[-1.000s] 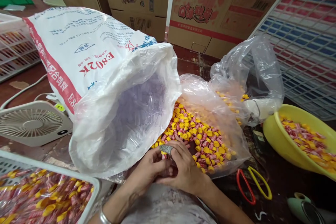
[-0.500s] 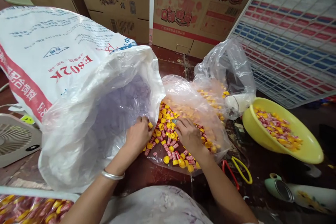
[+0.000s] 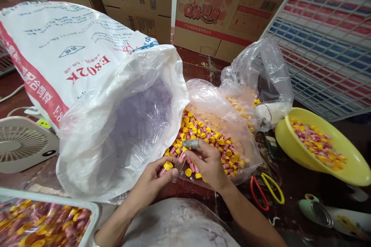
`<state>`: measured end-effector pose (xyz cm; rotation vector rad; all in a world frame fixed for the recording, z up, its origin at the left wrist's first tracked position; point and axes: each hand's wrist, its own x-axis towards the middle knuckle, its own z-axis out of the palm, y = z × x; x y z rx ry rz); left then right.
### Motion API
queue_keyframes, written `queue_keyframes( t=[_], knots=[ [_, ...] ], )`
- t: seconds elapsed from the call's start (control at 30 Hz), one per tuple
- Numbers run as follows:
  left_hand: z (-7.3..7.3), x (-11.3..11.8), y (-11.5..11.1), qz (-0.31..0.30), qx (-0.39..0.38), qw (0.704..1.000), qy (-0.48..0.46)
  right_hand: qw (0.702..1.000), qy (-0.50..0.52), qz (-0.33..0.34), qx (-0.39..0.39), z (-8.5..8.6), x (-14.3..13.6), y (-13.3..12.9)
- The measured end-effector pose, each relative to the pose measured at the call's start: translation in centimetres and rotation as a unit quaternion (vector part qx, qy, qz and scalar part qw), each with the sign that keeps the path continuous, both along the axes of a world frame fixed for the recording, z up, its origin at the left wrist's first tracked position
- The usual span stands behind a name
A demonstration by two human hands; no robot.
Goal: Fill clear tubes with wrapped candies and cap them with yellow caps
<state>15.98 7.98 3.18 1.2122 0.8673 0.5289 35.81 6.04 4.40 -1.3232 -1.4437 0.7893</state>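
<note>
My left hand (image 3: pixel 155 179) is curled around a small piece with a yellow cap (image 3: pixel 168 165). Something clear, like a thin plastic tube, shows between its fingers and my right hand. My right hand (image 3: pixel 207 164), with a grey wrap on one finger, pinches a small red-and-white patterned roll (image 3: pixel 182 156) close to the left fingertips. Just beyond both hands, a pile of yellow-capped red-and-white pieces (image 3: pixel 199 125) spills from a clear plastic bag (image 3: pixel 243 158). To the left, a large white woven sack (image 3: pixel 84 131) gapes open, showing transparent plastic pieces (image 3: pixel 142 123) inside.
A yellow basin (image 3: pixel 324 171) at right holds similar pieces, as does a pale tray (image 3: pixel 94 216) at lower left. Scissors (image 3: pixel 272 189) and a floral-patterned container (image 3: pixel 342 216) lie right. A fan (image 3: pixel 23 142) stands left; cardboard boxes (image 3: pixel 223 4) and a white wire rack (image 3: pixel 319 46) stand behind.
My hands have drawn back from the pile and come together in front of it. The left has left the sack's edge with a yellow-capped piece; the right has lifted a patterned roll.
</note>
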Motion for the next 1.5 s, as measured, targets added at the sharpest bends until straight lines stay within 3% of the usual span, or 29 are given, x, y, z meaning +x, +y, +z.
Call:
queue_keyframes(
  t=[0.1, 0.2, 0.3, 0.4, 0.5, 0.57, 0.6, 0.67, 0.73, 0.8, 0.9, 1.0, 1.1, 1.2, 1.27, 1.33, 1.37, 1.43, 1.5],
  knots=[
    [-0.5, 0.4, -0.8, 0.034, -0.097, 0.992, -0.072, 0.991, -0.107, 0.079, 0.021, 0.7, -0.5, -0.5],
    [-0.8, 0.7, -1.4, 0.071, -0.17, 0.976, -0.119, 0.963, -0.21, 0.133, 0.107, 0.0, -0.8, -1.0],
    [-1.1, 1.1, -1.7, 0.085, -0.211, 0.96, -0.164, 0.946, -0.265, 0.092, 0.164, -1.5, -1.7, -1.7],
    [-1.4, 1.6, -1.5, 0.054, -0.229, 0.956, -0.176, 0.945, -0.27, 0.081, 0.167, -2.2, -2.6, -2.2],
    [-1.6, 1.8, -0.5, 0.015, -0.182, 0.974, -0.132, 0.94, -0.28, 0.139, 0.134, -1.7, -2.1, -2.2],
    [-1.3, 1.6, 0.8, 0.026, -0.066, 0.997, -0.019, 0.938, -0.294, 0.154, 0.097, -1.2, -0.5, -1.9],
    [-1.0, 1.5, 1.6, 0.042, 0.016, 0.997, 0.069, 0.941, -0.303, 0.129, 0.08, -1.1, 0.7, -1.7],
    [-0.2, 1.2, 3.5, 0.072, 0.188, 0.943, 0.265, 0.942, -0.331, 0.026, 0.053, -1.4, 3.3, -1.4],
    [0.5, 1.3, 5.4, 0.069, 0.311, 0.85, 0.419, 0.923, -0.377, -0.068, 0.036, -2.0, 5.6, -1.1],
    [0.8, 1.9, 7.2, 0.035, 0.363, 0.78, 0.508, 0.9, -0.426, -0.088, 0.019, -2.7, 7.0, -1.0],
    [0.4, 3.7, 9.0, -0.006, 0.376, 0.746, 0.55, 0.877, -0.477, -0.05, -0.004, -3.4, 6.9, -0.7],
    [-0.3, 5.1, 9.6, -0.012, 0.38, 0.748, 0.544, 0.852, -0.523, -0.011, -0.011, -3.8, 5.8, -0.3],
    [-0.5, 5.0, 9.8, -0.013, 0.373, 0.76, 0.532, 0.838, -0.545, 0.023, -0.02, -4.2, 5.3, 0.0],
    [0.0, 3.4, 9.6, -0.02, 0.357, 0.791, 0.496, 0.868, -0.497, -0.014, -0.02, -4.3, 5.6, 0.0],
    [0.2, 2.1, 8.9, -0.016, 0.341, 0.835, 0.432, 0.923, -0.378, -0.071, -0.01, -4.1, 5.6, -0.2],
    [0.2, 1.0, 7.3, 0.027, 0.309, 0.902, 0.301, 0.979, -0.177, -0.103, -0.024, -3.6, 5.1, -0.4],
    [0.1, 0.6, 6.2, 0.062, 0.292, 0.928, 0.224, 0.992, -0.068, -0.1, -0.045, -3.3, 4.6, -0.6],
    [-0.3, 0.2, 3.7, 0.136, 0.283, 0.944, 0.106, 0.986, 0.116, -0.071, -0.096, -2.7, 3.3, -0.8],
    [-0.8, 0.1, 1.4, 0.182, 0.331, 0.924, 0.063, 0.965, 0.224, -0.042, -0.132, -2.5, 2.0, -0.9]
  ],
)
